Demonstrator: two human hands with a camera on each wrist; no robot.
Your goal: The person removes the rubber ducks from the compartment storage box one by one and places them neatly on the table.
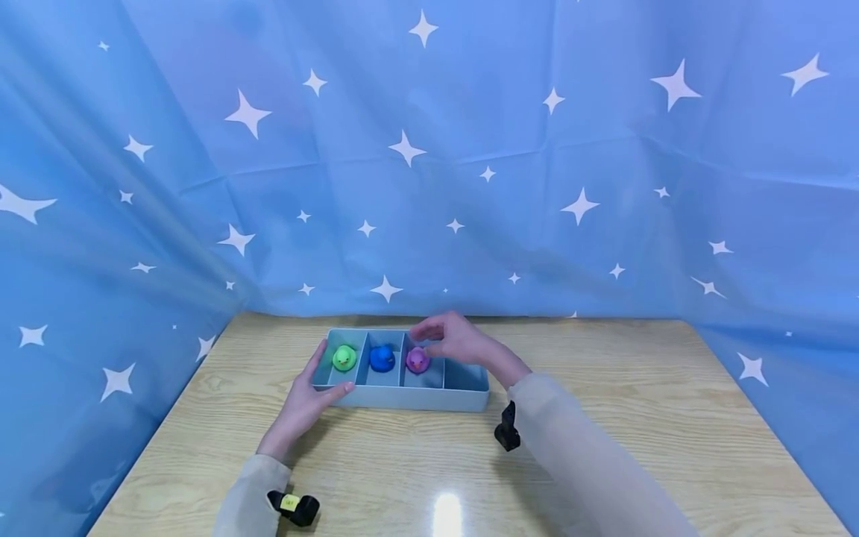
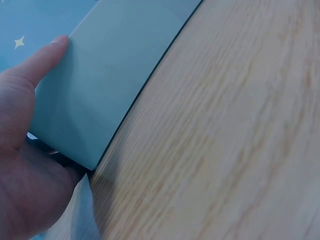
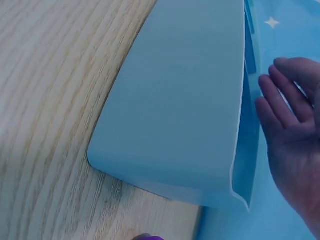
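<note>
A pale blue box [image 1: 419, 398] with four compartments stands on the table. From the left, its compartments hold a green duck [image 1: 344, 359], a blue duck [image 1: 382, 359] and a purple duck [image 1: 417, 361]; the rightmost holds nothing visible. My left hand [image 1: 305, 403] grips the left end, thumb on the front wall [image 2: 115, 75], fingers along the side. Over the third compartment is my right hand [image 1: 456, 339], fingertips beside the purple duck; contact cannot be told. In the right wrist view the right hand [image 3: 295, 110] has its fingers extended, with nothing between them.
Pale wood table [image 1: 604, 418] surrounds the box. A blue curtain [image 1: 510, 246] with white stars hangs behind the table and along its sides. At the bottom of the right wrist view shows part of a small purple thing [image 3: 148, 237].
</note>
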